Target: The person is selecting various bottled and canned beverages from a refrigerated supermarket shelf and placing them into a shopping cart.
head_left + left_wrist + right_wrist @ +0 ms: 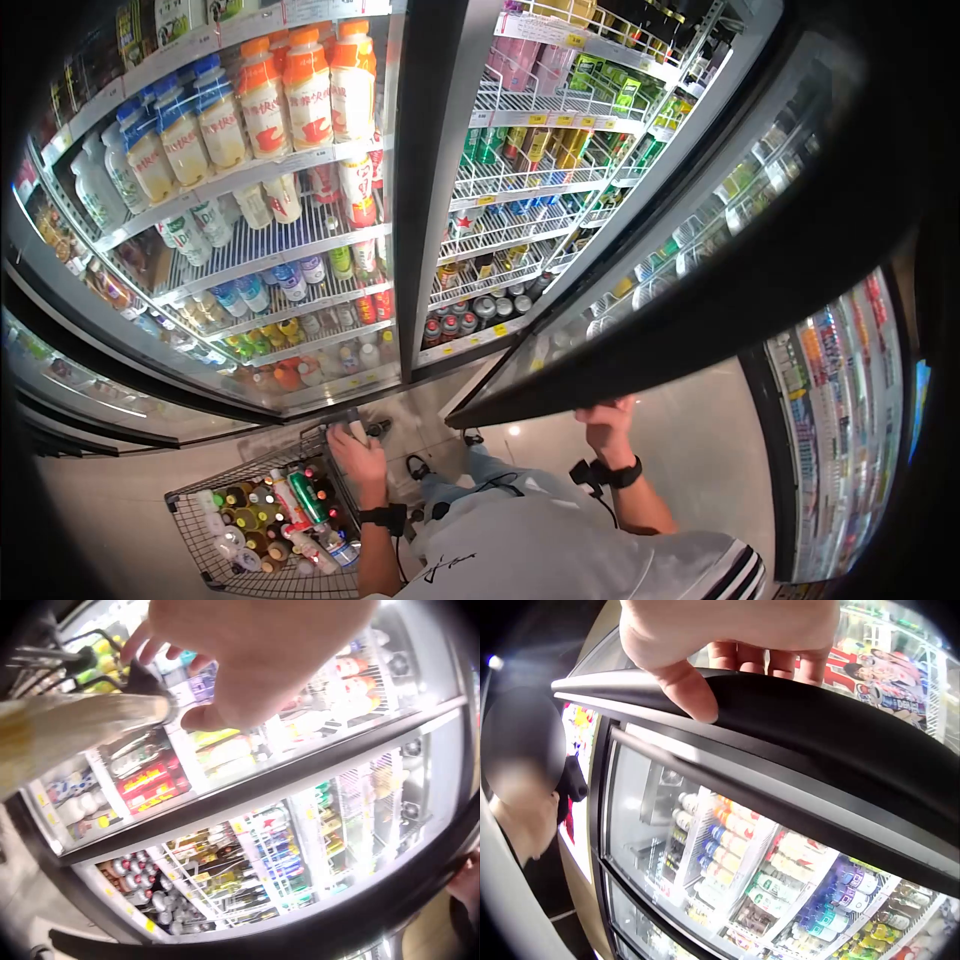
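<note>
The right hand (608, 428) grips the edge of an open glass cooler door (700, 330). In the right wrist view the thumb of that hand (735, 637) lies on the near side of the black door frame (817, 720), fingers over the far side. The left hand (360, 462) is at the end of a wire shopping cart (172, 510) that holds many bottles and cans. From the left wrist, this hand (255, 656) shows spread, relaxed fingers beside the pale cart handle bar (82, 724); whether they touch it is unclear.
Behind the open door, shelves (530, 190) carry cans and bottles. A closed cooler (250, 180) stands to the left, with orange-capped and blue-capped bottles. Another product display (840, 400) is at the right. Tiled floor (700, 430) lies below the door.
</note>
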{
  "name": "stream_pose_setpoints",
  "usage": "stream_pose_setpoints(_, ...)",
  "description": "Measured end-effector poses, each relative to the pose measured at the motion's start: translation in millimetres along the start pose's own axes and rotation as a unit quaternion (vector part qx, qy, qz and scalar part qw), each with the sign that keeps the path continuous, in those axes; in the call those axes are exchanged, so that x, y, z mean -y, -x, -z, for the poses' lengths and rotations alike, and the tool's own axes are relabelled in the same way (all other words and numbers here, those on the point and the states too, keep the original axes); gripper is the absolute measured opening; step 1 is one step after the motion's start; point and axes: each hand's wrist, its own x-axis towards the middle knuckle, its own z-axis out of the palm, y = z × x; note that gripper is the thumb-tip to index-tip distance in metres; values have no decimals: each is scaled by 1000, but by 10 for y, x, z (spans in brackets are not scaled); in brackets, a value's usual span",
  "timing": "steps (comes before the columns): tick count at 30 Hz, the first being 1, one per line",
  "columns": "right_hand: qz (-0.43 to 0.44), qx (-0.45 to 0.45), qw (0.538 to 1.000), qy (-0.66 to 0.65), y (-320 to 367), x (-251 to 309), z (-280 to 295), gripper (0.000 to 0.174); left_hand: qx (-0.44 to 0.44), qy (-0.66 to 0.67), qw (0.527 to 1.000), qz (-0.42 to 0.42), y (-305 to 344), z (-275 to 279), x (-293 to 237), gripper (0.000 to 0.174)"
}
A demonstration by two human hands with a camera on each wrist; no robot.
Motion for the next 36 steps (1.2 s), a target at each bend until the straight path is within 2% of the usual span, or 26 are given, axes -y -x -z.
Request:
stream_pose_setpoints(1, -19, -50, 997, -62, 130, 44, 252, 38, -27, 30, 999, -24, -76, 35, -187, 60)
stream_pose_setpoints(2, 0, -44, 993, -108, 216, -27, 558, 38, -57, 56, 996, -45, -205, 87, -348, 58)
stream_pose_setpoints(3, 0, -150, 979, -141, 293, 105, 424, 25, -55, 56, 996, -42, -313, 176, -555, 58)
stream_pose_setpoints(4, -15, -212, 959, -187, 339, 224, 433, 22, -27, 131, 989, -67, -377, 229, -844, 53)
stream_pose_setpoints(6, 40, -214, 967, -132, 472, 213, 668, 33, 20, 240, 964, -114, -538, 188, -1304, 45)
stream_pose_setpoints(7, 76, -243, 964, -80, 539, 144, 920, 31, 40, 280, 950, -135, -564, 125, -1554, 42)
stream_pose_setpoints(8, 79, -412, 906, -62, 492, 189, 828, 26, 49, 332, 929, -153, -589, 112, -1887, 36)
stream_pose_setpoints(10, 107, -436, 890, -84, 534, 244, 816, 25, 61, 347, 904, -241, -713, -6, -2391, 31)
stream_pose_setpoints(11, 114, -315, 939, -73, 604, 288, 1045, 22, 104, 389, 887, -225, -733, -65, -2719, 30)
stream_pose_setpoints(14, 132, -260, 952, -91, 678, 192, 1544, 20, 113, 393, 856, -317, -1092, -581, -3517, 28)
stream_pose_setpoints(15, 133, -267, 950, -95, 703, 187, 1617, 20, 140, 407, 850, -303, -1248, -742, -3852, 29)
stream_pose_setpoints(16, 162, -260, 951, -43, 722, 185, 1651, 19, 107, 372, 851, -354, -1444, -901, -4145, 30)
stream_pose_setpoints(18, 190, -257, 947, 4, 743, 162, 1651, 18, 70, 325, 866, -373, -1864, -1382, -4629, 36)
stream_pose_setpoints(20, 249, -360, 895, 91, 737, 148, 1615, 15, 27, 236, 900, -367, -2273, -1715, -5025, 47)
stream_pose_setpoints(21, 209, -314, 924, 61, 796, 235, 1707, 24, 3, 231, 902, -364, -2464, -1869, -5179, 50)
stream_pose_setpoints(22, 212, -312, 926, 1, 767, 300, 1677, 32, 11, 191, 926, -325, -2629, -1959, -5335, 56)
stream_pose_setpoints(24, 196, -379, 904, -35, 697, 479, 1554, 41, 48, 104, 944, -309, -2927, -2086, -5571, 68)
stream_pose_setpoints(25, 209, -440, 872, -57, 752, 307, 1784, 46, 66, 92, 946, -304, -3104, -2325, -5638, 72)
stream_pose_setpoints(26, 221, -251, 942, -21, 830, 353, 1869, 17, 84, 80, 947, -299, -3260, -2547, -5689, 76)
stream_pose_setpoints(27, 202, -221, 954, -28, 861, 419, 1934, 25, 101, 86, 947, -292, -3317, -2644, -5755, 78)
stream_pose_setpoints(28, 184, -190, 964, -35, 835, 494, 1970, 35, 177, 39, 941, -285, -3096, -2178, -5915, 74)
stream_pose_setpoints(29, 184, -196, 961, -62, 808, 558, 1979, 45, 85, 27, 943, -319, -3247, -2554, -5929, 72)
stream_pose_setpoints(30, 155, -122, 977, -82, 762, 644, 2026, 46, -10, 13, 937, -348, -3420, -2891, -5931, 70)
stream_pose_setpoints(32, 163, -232, 959, -15, 920, 475, 2199, 48, 6, 28, 942, -335, -3474, -2946, -6007, 71)
stream_pose_setpoints(34, 157, -232, 960, 11, 873, 565, 2157, 50, 42, 63, 946, -314, -3522, -2970, -5994, 72)
stream_pose_setpoints(36, 153, -236, 959, 33, 959, 537, 2243, 52, 0, 131, 938, -319, -3427, -2984, -5918, 66)
